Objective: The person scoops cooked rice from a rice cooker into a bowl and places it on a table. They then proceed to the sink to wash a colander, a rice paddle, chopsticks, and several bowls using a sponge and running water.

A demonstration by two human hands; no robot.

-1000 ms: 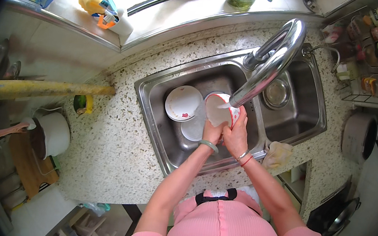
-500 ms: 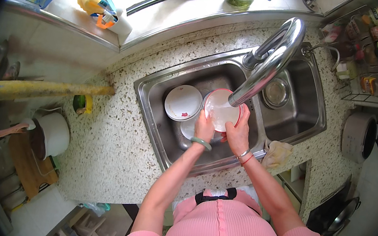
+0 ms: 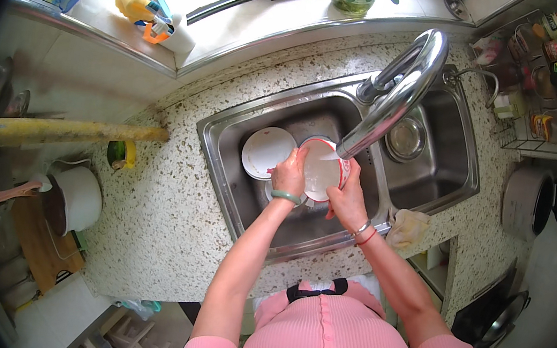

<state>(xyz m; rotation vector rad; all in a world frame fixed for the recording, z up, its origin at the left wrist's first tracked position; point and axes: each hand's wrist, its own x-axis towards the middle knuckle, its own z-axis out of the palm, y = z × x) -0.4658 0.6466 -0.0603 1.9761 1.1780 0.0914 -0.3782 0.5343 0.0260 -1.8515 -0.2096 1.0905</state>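
1. I see my left hand (image 3: 290,174) gripping the left rim of one red-rimmed white bowl (image 3: 322,170), forearm stretched over the sink (image 3: 225,149).
2. My right hand (image 3: 347,198) clasps the bowl's right side, under the faucet (image 3: 401,95).
3. One white plate (image 3: 264,151) lies in the left basin, just beside the bowl.
4. Two basins, one cloth (image 3: 409,227) on the front edge.

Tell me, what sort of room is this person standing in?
Most likely a home kitchen. A steel double sink with a tall tap is set in a speckled stone counter, both hands hold a bowl under the tap, and a rack of bottles stands nearby.
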